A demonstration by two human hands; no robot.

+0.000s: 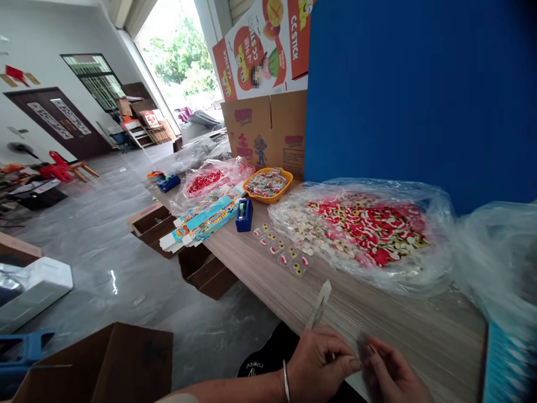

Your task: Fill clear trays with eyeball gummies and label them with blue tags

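Low over the table's front edge, my left hand point(323, 364) is closed, its thumb and forefinger pinched together. A thin, pale plastic strip point(321, 302) sticks up from behind its knuckles and appears gripped in it. Close beside it on the right, my right hand point(396, 372) has its thumb against curled fingers. A blurred greyish sliver point(363, 358) shows at its fingertips, too smeared to name. Beyond my hands, several clear blister pieces point(283, 249) with red, white and yellow candies lie in rows on the table point(377, 319).
A big clear bag point(364, 229) of red, white and yellow pieces lies ahead. Left of it are a blue tape dispenser point(244, 215), flattened printed boxes point(213, 215) and a yellow basket point(268, 187) of packets. A blue panel point(419, 101) stands behind; open cartons point(104, 364) sit on the floor.
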